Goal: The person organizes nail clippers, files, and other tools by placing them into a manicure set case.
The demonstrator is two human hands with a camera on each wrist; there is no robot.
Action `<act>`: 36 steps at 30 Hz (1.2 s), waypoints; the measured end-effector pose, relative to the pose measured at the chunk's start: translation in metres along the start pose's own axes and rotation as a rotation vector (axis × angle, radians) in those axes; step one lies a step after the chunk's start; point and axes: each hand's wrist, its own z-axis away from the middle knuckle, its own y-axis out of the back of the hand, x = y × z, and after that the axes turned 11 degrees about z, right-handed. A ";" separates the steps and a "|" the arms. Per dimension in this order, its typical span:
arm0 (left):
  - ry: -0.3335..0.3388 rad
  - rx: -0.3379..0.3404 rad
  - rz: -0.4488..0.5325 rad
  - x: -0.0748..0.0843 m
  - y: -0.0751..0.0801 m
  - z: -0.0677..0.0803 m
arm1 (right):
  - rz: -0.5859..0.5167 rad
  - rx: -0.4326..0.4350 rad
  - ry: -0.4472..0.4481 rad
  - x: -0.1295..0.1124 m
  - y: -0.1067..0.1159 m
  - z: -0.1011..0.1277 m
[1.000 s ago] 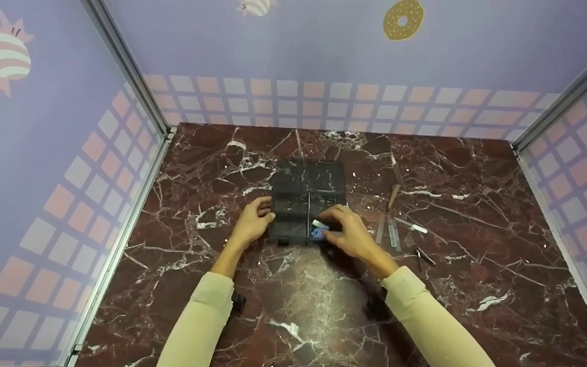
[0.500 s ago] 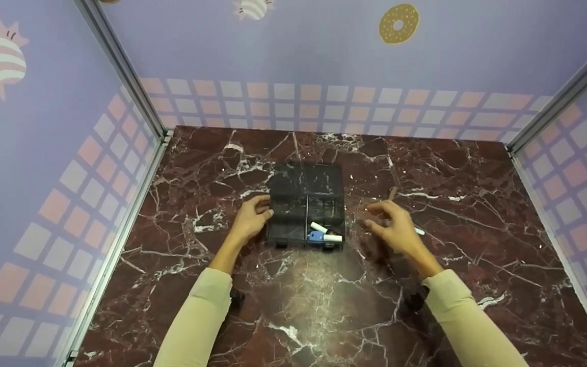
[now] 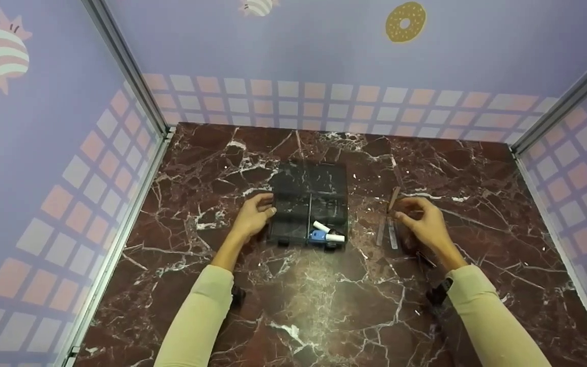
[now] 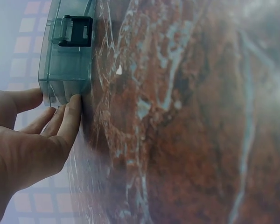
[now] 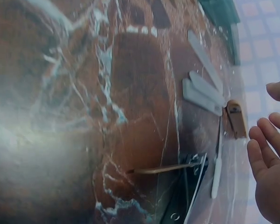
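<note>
left hand (image 3: 254, 216) steadied clear plastic compartment box (image 3: 310, 204) at 9 o'clock, fingers straight | right hand (image 3: 423, 220) hovered relaxed, empty, over brown-handled tool (image 3: 393, 198) | risk: fumbled pinch could scatter neighbouring tools

Bright even light, soft shadows, head view sharp, wrist views hazy, blurred

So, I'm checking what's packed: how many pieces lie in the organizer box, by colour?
White pieces: 2
Blue piece: 1
Total: 3, all in the near right compartment of the organizer box.
</note>
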 end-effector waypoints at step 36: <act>-0.030 -0.008 0.013 -0.005 0.001 0.001 | 0.002 -0.081 -0.191 0.014 -0.020 -0.036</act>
